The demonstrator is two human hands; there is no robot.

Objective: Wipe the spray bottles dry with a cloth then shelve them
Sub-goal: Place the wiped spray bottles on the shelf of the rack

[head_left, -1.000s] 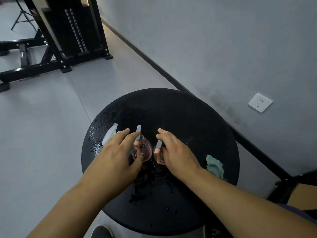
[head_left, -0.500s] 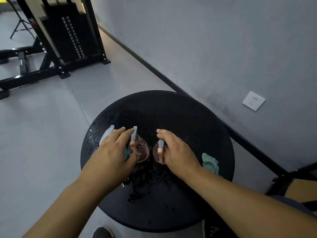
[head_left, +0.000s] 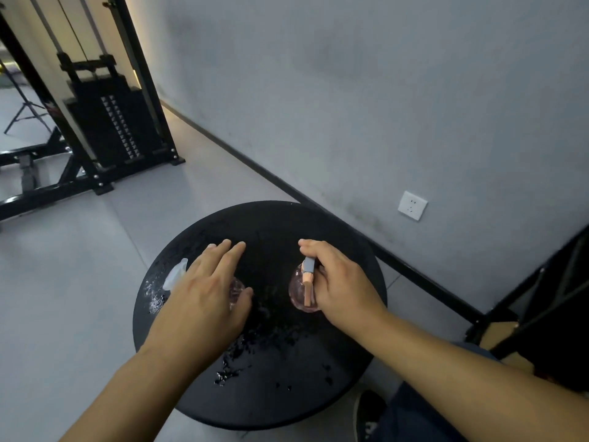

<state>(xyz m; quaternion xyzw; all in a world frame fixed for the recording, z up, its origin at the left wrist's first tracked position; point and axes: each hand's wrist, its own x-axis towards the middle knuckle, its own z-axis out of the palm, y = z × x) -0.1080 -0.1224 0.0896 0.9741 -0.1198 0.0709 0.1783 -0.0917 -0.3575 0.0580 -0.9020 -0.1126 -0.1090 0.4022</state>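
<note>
Since a second ago the hands have drawn apart: the right hand [head_left: 342, 283] grasps one pink bottle [head_left: 301, 290] by its neck, while the left hand [head_left: 207, 288] lies flat-fingered over the other bottle [head_left: 236, 290], both on the wet round table [head_left: 287, 393]. I would fetch the cloth, now out of sight, before lifting, since wet plastic may slip. No writing or label is readable.

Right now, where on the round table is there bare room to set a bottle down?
Free: the far arc of the round black table beyond both hands, and the near right part by the right forearm. Crowded: the middle, where the right hand grips a pink spray bottle and the left hand covers another. The left edge holds a clear sprayer amid droplets.
</note>
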